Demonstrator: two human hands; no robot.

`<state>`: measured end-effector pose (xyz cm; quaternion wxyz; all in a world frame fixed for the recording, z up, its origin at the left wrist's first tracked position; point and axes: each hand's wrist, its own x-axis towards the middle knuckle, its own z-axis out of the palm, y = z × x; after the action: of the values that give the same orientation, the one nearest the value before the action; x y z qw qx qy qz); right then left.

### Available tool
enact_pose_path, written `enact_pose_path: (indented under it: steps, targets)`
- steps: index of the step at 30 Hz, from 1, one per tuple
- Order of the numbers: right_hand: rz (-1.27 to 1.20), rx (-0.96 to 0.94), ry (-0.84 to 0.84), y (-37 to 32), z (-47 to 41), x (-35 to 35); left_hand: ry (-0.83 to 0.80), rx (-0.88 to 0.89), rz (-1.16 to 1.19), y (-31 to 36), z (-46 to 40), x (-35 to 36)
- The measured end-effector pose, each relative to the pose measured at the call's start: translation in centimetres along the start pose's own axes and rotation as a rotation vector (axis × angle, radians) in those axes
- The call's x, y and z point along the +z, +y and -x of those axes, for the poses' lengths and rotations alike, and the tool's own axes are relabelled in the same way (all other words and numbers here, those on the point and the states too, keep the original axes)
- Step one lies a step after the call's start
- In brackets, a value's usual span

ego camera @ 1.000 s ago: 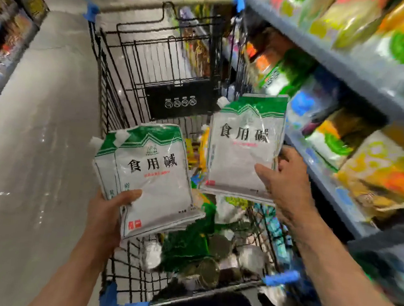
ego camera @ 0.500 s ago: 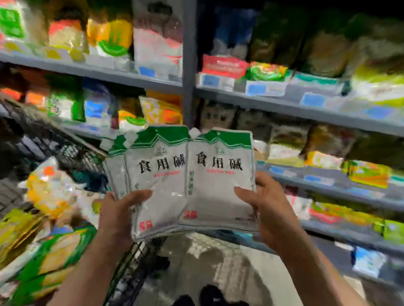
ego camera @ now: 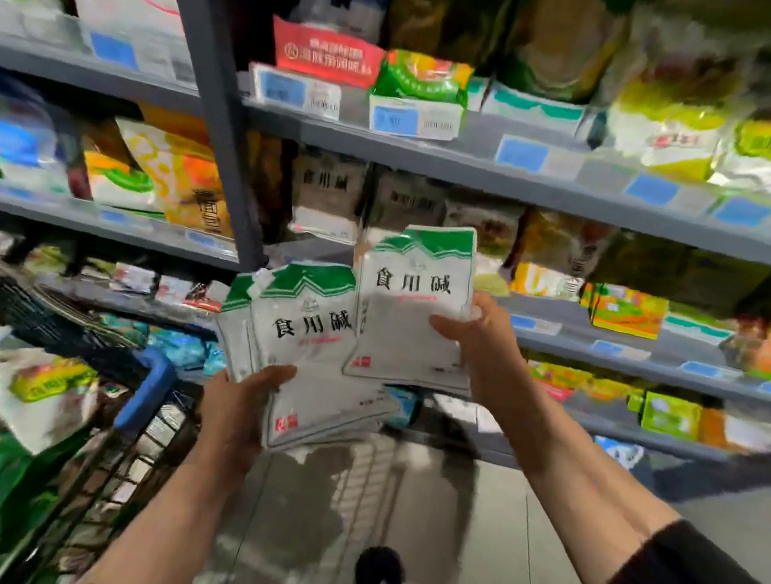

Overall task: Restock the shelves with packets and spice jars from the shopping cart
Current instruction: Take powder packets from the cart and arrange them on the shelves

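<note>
My left hand point(ego camera: 238, 409) grips a small stack of white packets with green tops point(ego camera: 315, 355), held low in front of the shelves. My right hand point(ego camera: 474, 334) holds one more white-and-green packet point(ego camera: 413, 304) by its right edge, raised a little higher toward the middle shelf point(ego camera: 561, 320). Matching packets point(ego camera: 326, 200) stand at the back of that shelf, just above the raised one. The shopping cart point(ego camera: 145, 390) is at my lower left, still holding several colourful packets point(ego camera: 45, 389).
Grey shelving fills the view, with a vertical post point(ego camera: 218, 98) just left of the packets. Upper and lower shelves carry many bagged goods and blue price tags. The tiled floor and my shoe point(ego camera: 380, 576) lie below.
I have turned from the cart to face the shelves. My right hand has lifted its packet up and away from the left hand's stack, toward the middle shelf.
</note>
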<state>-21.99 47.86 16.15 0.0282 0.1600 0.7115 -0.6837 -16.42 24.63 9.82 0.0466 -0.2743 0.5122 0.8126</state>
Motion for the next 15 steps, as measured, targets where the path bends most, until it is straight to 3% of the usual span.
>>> enact_pose_path:
  steps: [10,15]
  targets:
    - [0.001,-0.029,0.061,-0.7,-15.5,7.4,0.271,0.143,0.061,-0.8,-7.9,0.7]
    - [-0.088,-0.032,0.135,-0.6,-19.8,13.0,0.292,0.179,0.024,-0.6,-10.9,-0.4]
